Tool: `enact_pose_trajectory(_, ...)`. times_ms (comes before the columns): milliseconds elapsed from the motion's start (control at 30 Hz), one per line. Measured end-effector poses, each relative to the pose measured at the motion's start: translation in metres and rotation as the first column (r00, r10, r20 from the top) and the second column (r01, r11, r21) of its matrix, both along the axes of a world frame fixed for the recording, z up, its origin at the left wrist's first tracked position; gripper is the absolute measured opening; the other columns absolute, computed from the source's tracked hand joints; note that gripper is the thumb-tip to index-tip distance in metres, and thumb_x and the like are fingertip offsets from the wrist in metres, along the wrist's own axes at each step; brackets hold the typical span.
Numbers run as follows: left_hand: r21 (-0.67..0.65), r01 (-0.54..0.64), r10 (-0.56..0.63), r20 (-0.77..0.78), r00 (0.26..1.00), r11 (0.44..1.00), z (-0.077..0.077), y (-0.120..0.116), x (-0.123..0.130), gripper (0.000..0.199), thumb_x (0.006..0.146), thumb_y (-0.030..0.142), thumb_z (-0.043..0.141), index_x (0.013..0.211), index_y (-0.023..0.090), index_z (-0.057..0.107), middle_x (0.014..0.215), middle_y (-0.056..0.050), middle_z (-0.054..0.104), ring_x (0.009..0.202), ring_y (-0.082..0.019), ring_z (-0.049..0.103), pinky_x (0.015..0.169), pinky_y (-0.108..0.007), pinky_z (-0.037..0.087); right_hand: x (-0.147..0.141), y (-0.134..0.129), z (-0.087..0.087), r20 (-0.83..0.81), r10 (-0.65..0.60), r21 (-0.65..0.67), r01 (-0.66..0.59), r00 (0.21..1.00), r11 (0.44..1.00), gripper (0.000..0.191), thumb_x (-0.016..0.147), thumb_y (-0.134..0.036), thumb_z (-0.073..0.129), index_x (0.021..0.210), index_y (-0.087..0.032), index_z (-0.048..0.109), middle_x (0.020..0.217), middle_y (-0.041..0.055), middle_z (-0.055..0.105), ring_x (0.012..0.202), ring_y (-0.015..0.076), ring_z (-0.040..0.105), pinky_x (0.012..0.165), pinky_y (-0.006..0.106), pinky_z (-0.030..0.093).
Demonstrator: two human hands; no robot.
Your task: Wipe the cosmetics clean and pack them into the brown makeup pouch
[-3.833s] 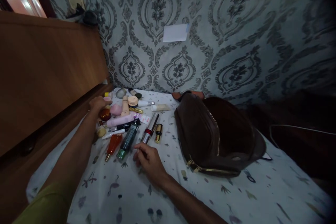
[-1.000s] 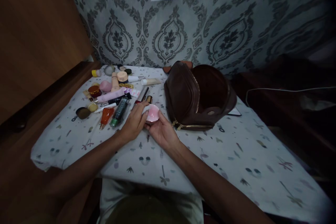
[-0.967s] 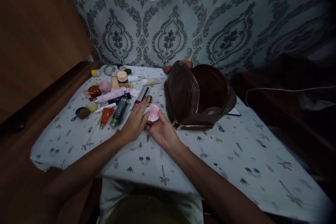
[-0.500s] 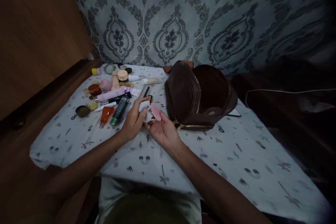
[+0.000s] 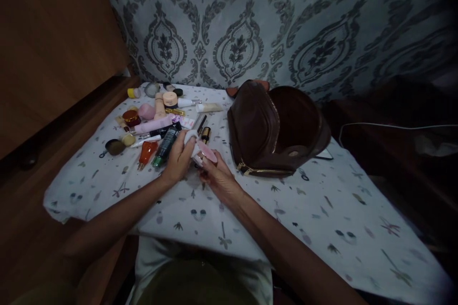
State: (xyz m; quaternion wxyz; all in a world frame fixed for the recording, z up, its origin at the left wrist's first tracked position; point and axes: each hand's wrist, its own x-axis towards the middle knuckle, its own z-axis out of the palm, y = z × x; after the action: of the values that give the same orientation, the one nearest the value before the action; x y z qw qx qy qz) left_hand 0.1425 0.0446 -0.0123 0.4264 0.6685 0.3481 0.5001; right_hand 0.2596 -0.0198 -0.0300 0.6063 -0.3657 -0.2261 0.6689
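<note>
My left hand is closed around a crumpled white cloth or wipe. My right hand grips a small cosmetic container with a round pink face, tilted toward me; its exact kind does not show. The cloth is beside the container, both above the table's middle. Just left of my left hand lie a dark bottle with a green cap and an orange bottle. Beyond my fingers, a black and gold tube rests on the cloth cover.
An open brown leather bag stands right of my hands. Several cosmetics, including a pink sponge-like piece, a lilac tube and a cream tube, lie at the back left. A patterned cloth covers the table; wallpaper rises behind.
The cloth has shifted left, away from the pink face, and my right hand has turned the container. The whole view has shifted slightly.
</note>
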Motion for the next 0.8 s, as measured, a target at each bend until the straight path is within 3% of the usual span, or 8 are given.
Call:
enact_pose_trajectory(167,-0.122,-0.061,0.072,0.085,0.994,0.991,-0.007,0.007,0.000,0.022,0.093,0.045,0.055,0.091,0.023,0.057,0.079,0.002,0.053,0.069,-0.013,0.050,0.066,-0.025,0.044,0.003,-0.001,0.002,-0.016,0.010,0.070,-0.009,1.000,0.998,0.055,0.056,-0.045,0.093,0.100,-0.022,0.072,0.096,-0.0011,0.070,0.077,0.0104,0.057,0.062,0.019,0.047)
enact_pose_trajectory(367,-0.263,-0.027,0.076,0.180,0.981,0.964,-0.017,0.013,0.002,0.022,0.090,0.044,0.059,0.095,0.022,0.059,0.080,0.002,0.057,0.067,-0.013,0.052,0.063,-0.024,0.046,0.006,0.001,-0.003,-0.113,0.067,0.073,-0.059,0.991,0.996,0.045,0.061,-0.046,0.090,0.099,-0.024,0.075,0.099,-0.0012,0.075,0.077,0.0116,0.063,0.070,0.023,0.049)
enact_pose_trajectory(567,-0.250,-0.090,0.115,0.084,0.990,0.964,-0.014,0.010,0.000,0.025,0.097,0.044,0.049,0.113,0.025,0.056,0.091,-0.001,0.061,0.078,-0.016,0.058,0.072,-0.028,0.051,0.009,0.003,-0.006,-0.202,0.121,0.089,-0.105,0.972,0.991,0.040,0.068,-0.042,0.085,0.102,-0.025,0.073,0.099,-0.0020,0.077,0.079,0.0131,0.067,0.071,0.023,0.051)
enact_pose_trajectory(667,-0.235,-0.108,0.126,0.062,0.990,0.966,-0.013,0.007,0.000,0.028,0.099,0.048,0.044,0.112,0.024,0.053,0.099,-0.002,0.062,0.088,-0.018,0.060,0.082,-0.032,0.051,0.011,0.003,-0.004,-0.278,0.134,0.059,-0.122,0.951,0.991,0.038,0.072,-0.040,0.083,0.105,-0.025,0.072,0.097,-0.0020,0.077,0.079,0.0140,0.068,0.068,0.023,0.053)
enact_pose_trajectory(800,-0.119,-0.086,0.091,0.041,0.995,0.989,-0.013,0.005,-0.001,0.036,0.098,0.054,0.042,0.114,0.023,0.050,0.112,-0.006,0.061,0.106,-0.021,0.059,0.098,-0.038,0.048,0.011,0.004,-0.001,-0.381,0.154,0.033,-0.153,0.912,0.988,0.040,0.074,-0.039,0.083,0.108,-0.023,0.069,0.099,0.0007,0.077,0.083,0.0162,0.069,0.073,0.025,0.057)
